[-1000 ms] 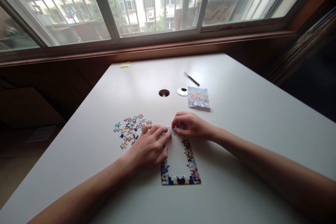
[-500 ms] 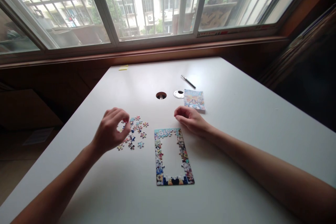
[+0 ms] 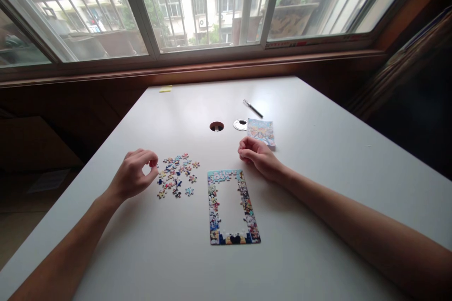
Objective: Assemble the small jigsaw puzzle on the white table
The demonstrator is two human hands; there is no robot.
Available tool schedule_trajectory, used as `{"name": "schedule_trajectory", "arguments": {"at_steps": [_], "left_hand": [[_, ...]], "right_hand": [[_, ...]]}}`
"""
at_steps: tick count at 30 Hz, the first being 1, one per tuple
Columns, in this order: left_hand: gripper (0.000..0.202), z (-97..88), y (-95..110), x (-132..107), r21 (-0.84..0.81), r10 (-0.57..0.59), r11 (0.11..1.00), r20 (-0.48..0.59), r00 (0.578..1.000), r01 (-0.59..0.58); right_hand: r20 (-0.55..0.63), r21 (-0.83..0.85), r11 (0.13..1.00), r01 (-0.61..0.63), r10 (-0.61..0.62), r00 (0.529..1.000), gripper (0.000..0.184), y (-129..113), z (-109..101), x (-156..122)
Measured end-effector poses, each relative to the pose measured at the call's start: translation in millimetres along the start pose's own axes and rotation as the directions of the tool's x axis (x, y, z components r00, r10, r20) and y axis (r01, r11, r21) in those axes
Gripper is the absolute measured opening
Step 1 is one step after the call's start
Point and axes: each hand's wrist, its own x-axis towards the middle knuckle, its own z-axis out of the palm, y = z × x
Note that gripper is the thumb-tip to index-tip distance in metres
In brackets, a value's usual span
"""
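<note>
Left hand (image 3: 134, 174) raised at the near-left edge of a loose scatter of small, multicoloured cardboard jigsaw pieces (image 3: 178, 182); thumb and forefinger bowed into a ring, other fingers curled. Cannot tell whether the tips meet or pinch a piece. Scatter lies just right of this hand, on a smooth white table (image 3: 190, 138).

Right hand (image 3: 259, 156) loosely closed, thumb drawn in against curled fingers; anything inside is hidden. Wrist angled in from the right.

Between the two hands, and nearer the wearer: a tall rectangular jigsaw border (image 3: 214, 218), pale blue along the top, dark and yellow along the bottom, white table showing through its middle. Its upper right corner sits just below the right hand.

Directly beyond the right hand: a square, colourfully printed card (image 3: 261, 129), partly covered by the hand in this view. Farther beyond, a slim black-and-silver pen (image 3: 253, 108).
</note>
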Motion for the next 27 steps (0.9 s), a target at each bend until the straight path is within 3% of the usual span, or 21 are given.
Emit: {"name": "schedule_trajectory", "arguments": {"at_steps": [11,20,24,27], "left_hand": [[0.010,-13.4,-7.7,-0.9,-0.029,-0.069,0.997,0.107,0.992,0.073],[0.012,-18.4,-11.4,-1.9,-0.076,-0.022,0.996,0.178,0.984,0.036],[0.011,-18.7,-3.0,-0.9,-0.103,0.014,0.995,0.192,0.981,0.006],[0.012,-17.6,14.0,0.4,-0.142,0.070,0.989,0.205,0.976,-0.041]], "right_hand": [[0.003,-0.085,0.994,-0.070,0.071,0.997,0.018,-0.3,-1.4,-0.8],[0.016,-0.129,0.988,-0.081,0.084,0.996,0.016,-0.2,-3.8,-2.0],[0.014,-0.143,0.987,-0.079,0.082,0.996,0.018,-0.5,-3.2,-1.7],[0.013,-0.159,0.984,-0.075,0.078,0.997,0.019,-0.7,-2.7,-1.4]]}}
